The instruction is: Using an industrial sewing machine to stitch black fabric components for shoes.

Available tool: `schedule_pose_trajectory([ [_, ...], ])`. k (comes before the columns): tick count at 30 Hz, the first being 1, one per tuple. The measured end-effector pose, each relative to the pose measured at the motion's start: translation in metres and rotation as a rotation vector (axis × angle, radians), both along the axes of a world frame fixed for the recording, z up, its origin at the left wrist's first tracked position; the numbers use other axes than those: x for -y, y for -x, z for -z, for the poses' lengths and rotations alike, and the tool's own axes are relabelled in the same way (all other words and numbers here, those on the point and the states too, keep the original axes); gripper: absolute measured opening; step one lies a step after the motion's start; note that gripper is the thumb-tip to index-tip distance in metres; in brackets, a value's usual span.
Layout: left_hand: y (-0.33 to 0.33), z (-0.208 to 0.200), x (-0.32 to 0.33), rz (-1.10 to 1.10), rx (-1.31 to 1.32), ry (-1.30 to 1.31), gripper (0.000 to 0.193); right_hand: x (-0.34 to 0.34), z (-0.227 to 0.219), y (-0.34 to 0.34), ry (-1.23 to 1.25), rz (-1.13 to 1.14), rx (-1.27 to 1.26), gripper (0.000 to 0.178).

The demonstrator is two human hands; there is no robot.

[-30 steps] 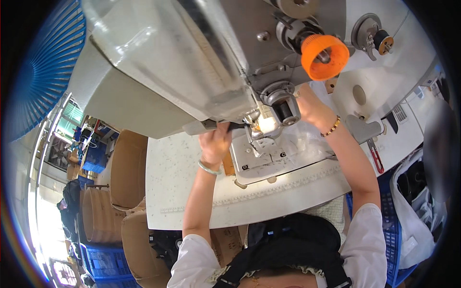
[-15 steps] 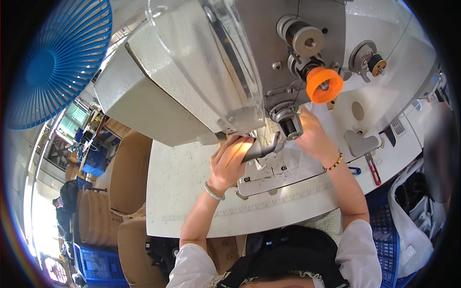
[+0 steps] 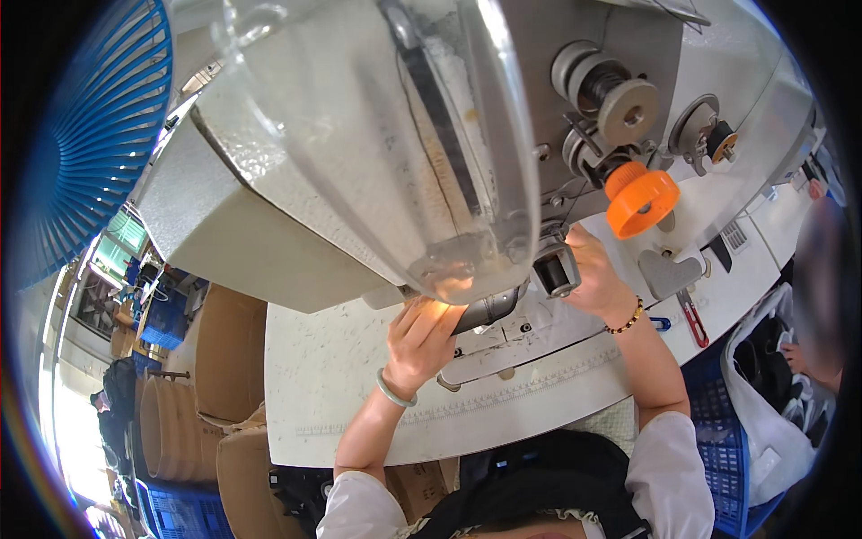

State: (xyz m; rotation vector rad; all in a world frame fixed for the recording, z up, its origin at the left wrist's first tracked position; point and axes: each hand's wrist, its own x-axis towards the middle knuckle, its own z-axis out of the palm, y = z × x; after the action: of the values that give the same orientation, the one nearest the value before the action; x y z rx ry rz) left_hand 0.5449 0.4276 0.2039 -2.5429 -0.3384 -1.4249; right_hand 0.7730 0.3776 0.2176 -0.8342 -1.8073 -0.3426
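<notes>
At a large sewing machine (image 3: 296,180), my left hand (image 3: 420,340) is closed, its fingers bent together at the end of a dark grey curved piece (image 3: 489,311) under the machine head. Its fingertips are partly hidden behind the clear plastic guard (image 3: 386,162). My right hand (image 3: 597,278) reaches in on the other side, next to a metal thread-tension part (image 3: 557,272). That part and the machine head hide some of its fingers, and what they touch is out of sight. An orange knob (image 3: 642,202) sticks out above the right hand.
A white worktable (image 3: 350,386) carries a printed ruler along its near edge. Red-handled snips (image 3: 692,319) and a blue tool (image 3: 660,323) lie right. Cardboard boxes (image 3: 229,359) and blue crates (image 3: 184,508) stand left; another person's hand (image 3: 795,357) touches a white bag (image 3: 763,431) at right.
The view has shifted, so the machine head looks larger and the guard now covers my left fingertips. Both hands stay at nearly the same spots. Another person's hand has appeared by the white bag.
</notes>
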Motion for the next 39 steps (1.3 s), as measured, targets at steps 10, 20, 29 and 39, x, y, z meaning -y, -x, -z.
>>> schedule_pose_trajectory([
  [10, 0.0, -0.003, 0.005, -0.041, -0.052, -0.005, 0.023, 0.002, -0.006, -0.002, -0.03, -0.038, 0.036, 0.024],
  [20, -0.001, 0.001, 0.002, -0.01, 0.025, -0.012, 0.036, 0.007, -0.009, -0.001, -0.026, -0.023, 0.083, 0.022],
  [29, -0.001, 0.003, 0.001, 0.026, 0.021, -0.024, 0.031, 0.005, -0.007, 0.0, -0.055, -0.02, 0.021, 0.021],
  [39, -0.001, 0.007, 0.001, 0.016, 0.028, -0.018, 0.032, 0.008, -0.01, -0.001, -0.029, -0.045, 0.026, 0.019],
])
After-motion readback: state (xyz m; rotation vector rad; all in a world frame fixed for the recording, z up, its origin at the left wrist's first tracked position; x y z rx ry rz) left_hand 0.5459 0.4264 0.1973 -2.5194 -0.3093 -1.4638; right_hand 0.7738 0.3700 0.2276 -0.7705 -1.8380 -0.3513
